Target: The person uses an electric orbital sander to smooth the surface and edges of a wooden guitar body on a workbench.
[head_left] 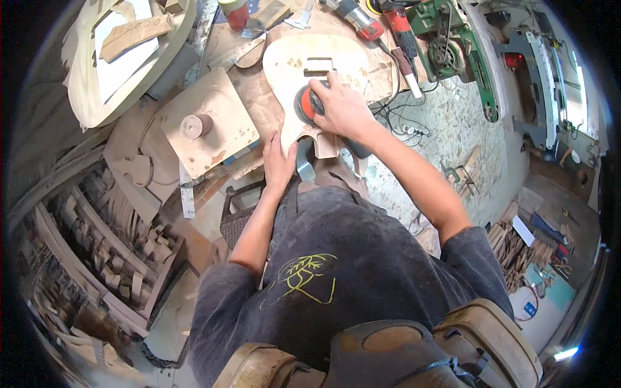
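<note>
Pale wood fills my far left: a large curved panel [81, 77] with a white sheet [123, 71] on it. Next comes a square tan board [223, 113] bearing a dull brown cylinder [196, 126]. My left hand [279, 161] rests at the near left edge of a pale wooden guitar-shaped body [284, 68], which lies on the worn brown counter [249, 84]; those fingers lie close together, thumb parted, and I can't tell whether they clasp the edge. My right fingers curl around a round red-and-black tool [304, 103] on the wood, the right hand [343, 107] above it. If my left hand slipped while the right pushed hard, the body could skew, I judge, since its near end reaches past the counter's edge. Tilting the tool might gouge the face, or round the rim of the rectangular slot [318, 64]. Further right lie a red-and-grey power tool [362, 26] and dark cords [388, 110]; a snagging elbow might drag them.
</note>
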`<state>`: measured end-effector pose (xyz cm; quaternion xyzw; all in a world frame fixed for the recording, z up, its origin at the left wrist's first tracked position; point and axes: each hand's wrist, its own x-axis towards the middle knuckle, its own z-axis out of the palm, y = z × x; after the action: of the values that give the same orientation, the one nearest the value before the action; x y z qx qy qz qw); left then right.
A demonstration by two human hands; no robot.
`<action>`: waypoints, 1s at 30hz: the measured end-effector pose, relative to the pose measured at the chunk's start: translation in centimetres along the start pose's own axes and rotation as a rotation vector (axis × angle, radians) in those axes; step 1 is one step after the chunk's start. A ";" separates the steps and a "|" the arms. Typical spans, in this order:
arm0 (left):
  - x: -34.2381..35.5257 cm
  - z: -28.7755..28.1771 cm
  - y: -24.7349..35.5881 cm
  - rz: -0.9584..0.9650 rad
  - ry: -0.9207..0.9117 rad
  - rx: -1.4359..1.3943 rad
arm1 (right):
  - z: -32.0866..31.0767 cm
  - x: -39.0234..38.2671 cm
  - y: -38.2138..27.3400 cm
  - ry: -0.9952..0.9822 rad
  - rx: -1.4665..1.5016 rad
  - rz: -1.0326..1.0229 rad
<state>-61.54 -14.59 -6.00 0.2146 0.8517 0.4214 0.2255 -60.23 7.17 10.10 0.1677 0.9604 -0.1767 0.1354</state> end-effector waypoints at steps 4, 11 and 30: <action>-0.2 -0.2 -0.7 0.031 -0.043 0.068 | -0.7 2.8 1.1 0.046 0.015 0.102; -0.3 0.7 -1.4 0.103 0.008 0.120 | -1.0 -0.8 6.2 0.177 -0.035 0.382; -0.8 1.6 -1.4 0.073 0.064 0.143 | -3.9 13.4 4.5 0.180 -0.139 -0.018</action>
<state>-60.28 -14.82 -7.88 0.2477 0.8781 0.3740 0.1667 -71.48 16.28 8.04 0.1646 0.9800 -0.0952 0.0585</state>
